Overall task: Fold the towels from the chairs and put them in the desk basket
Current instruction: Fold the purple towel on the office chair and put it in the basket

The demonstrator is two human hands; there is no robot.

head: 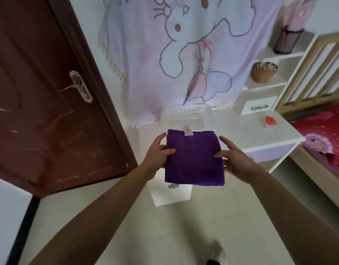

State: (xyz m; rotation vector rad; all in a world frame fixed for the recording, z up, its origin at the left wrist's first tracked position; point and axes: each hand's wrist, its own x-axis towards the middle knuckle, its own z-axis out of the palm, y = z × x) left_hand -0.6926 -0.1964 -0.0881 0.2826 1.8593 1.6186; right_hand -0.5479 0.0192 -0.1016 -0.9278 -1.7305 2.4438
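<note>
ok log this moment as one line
step: placing | purple towel: folded, held short of basket | left hand: grips left edge | right hand: grips right edge | basket: on desk

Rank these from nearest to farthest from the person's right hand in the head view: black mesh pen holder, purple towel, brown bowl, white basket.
1. Purple towel: pinched at its right edge by the right hand.
2. White basket: on the desk, just beyond the towel.
3. Brown bowl: on a shelf at the back right.
4. Black mesh pen holder: on the shelf above, farthest.
</note>
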